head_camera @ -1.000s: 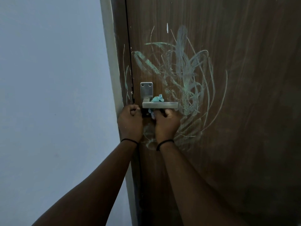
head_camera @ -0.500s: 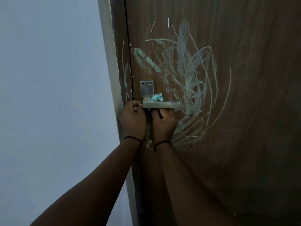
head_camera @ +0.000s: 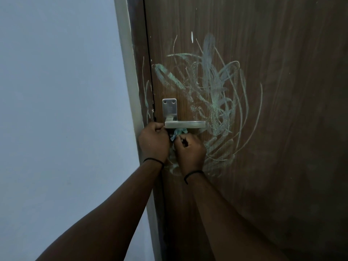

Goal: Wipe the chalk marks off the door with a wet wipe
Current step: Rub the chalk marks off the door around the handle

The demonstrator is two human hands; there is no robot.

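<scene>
Pale green chalk marks (head_camera: 212, 95) scrawl across the dark brown wooden door (head_camera: 282, 129), to the right of and below a steel lever handle (head_camera: 185, 124). A crumpled teal wet wipe (head_camera: 178, 134) sits just under the handle, pinched in my right hand (head_camera: 190, 149), which is pressed to the door. Left of it, my left hand (head_camera: 153, 141) is a closed fist against the door's edge by the handle's left end; what it grips is hidden.
The door frame (head_camera: 131, 91) runs down the left of the door and carries a few chalk strokes. A pale blue wall (head_camera: 56, 110) fills the left side. A steel plate (head_camera: 169, 108) with two screws sits above the handle.
The wipe has dropped from above the handle to below it, pulled down with my right hand. My left hand has stayed at the door's edge.
</scene>
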